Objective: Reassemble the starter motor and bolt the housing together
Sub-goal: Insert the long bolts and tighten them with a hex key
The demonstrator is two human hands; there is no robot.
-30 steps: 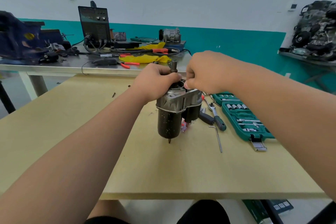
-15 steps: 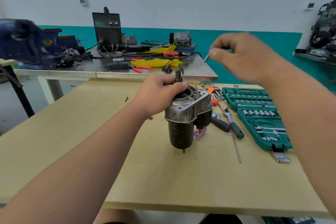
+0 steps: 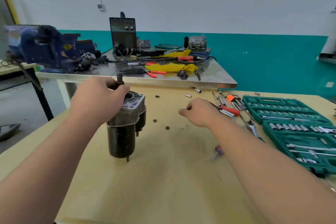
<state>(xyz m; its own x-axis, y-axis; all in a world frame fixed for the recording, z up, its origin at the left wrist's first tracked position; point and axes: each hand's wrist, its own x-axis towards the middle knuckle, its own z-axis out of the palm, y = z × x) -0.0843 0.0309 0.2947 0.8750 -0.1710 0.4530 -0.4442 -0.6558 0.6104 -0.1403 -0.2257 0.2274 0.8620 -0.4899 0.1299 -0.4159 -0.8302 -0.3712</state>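
Starter motor [image 3: 123, 132]: left hand [image 3: 98, 100] grips top; right hand [image 3: 200, 112] curled, contents unclear.

- The left hand [image 3: 98, 100] is bare: no glove, ring or band shows on the back of it or on its knuckles.
- The left forearm [image 3: 54, 160] is uncovered all the way from the wrist to the lower left corner of the frame, widening toward the camera.
- The right hand [image 3: 200, 112] is also bare and slightly blurred.
- The right forearm [image 3: 272, 169] is unclothed from the wrist to the lower right edge of the frame.
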